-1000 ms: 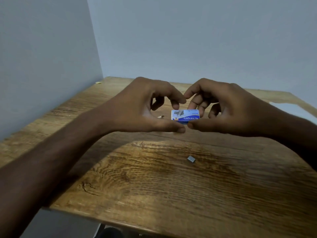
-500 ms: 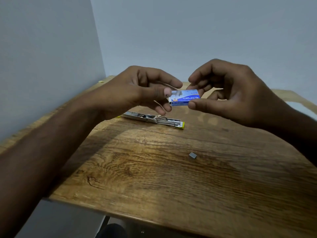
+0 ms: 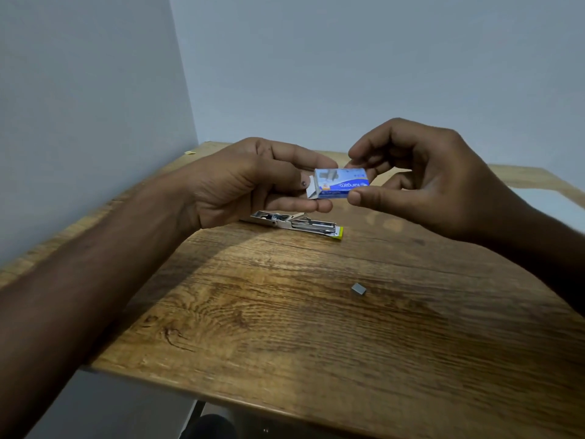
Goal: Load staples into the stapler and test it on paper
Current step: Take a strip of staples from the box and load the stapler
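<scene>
1. Hands raised above the tabletop, close together, sharing one small staple box (image 3: 343,183) between them.
2. Right hand (image 3: 437,182): pinching the right end of the box, thumb along the near edge, forefinger on the far top edge, remaining fingers loosely curled behind.
3. Left hand (image 3: 253,182): curled around the left end of the box, thumb tip against the opened white flap, one finger stretched beneath, the others reaching past the far side.
4. Staple box: blue, with white and orange print, held roughly level with its long side running left to right. Left flap folded open, white card showing. Up in the air, not touching the wood, just above and in front of the stapler (image 3: 297,223).
5. Stapler: lying on the table (image 3: 285,343) beneath the hands, opened out flat, bare metal channel facing up, yellow tip at the right end. Left end partly hidden behind the left hand.
6. Short grey staple block (image 3: 358,289): alone on the wood, nearer the camera than the stapler, well apart from both hands.
7. Table: brown wood grain, pushed into a corner of pale blue-grey walls (image 3: 348,74), with arm shadow across the left half.
8. Tiny yellowish scrap (image 3: 191,151) at the far left corner, against the wall.
9. Pale flat patch (image 3: 538,198) at the far right edge of the table; too washed out to tell what.
10. Dark rounded shape (image 3: 209,426) below the near edge, unclear.
</scene>
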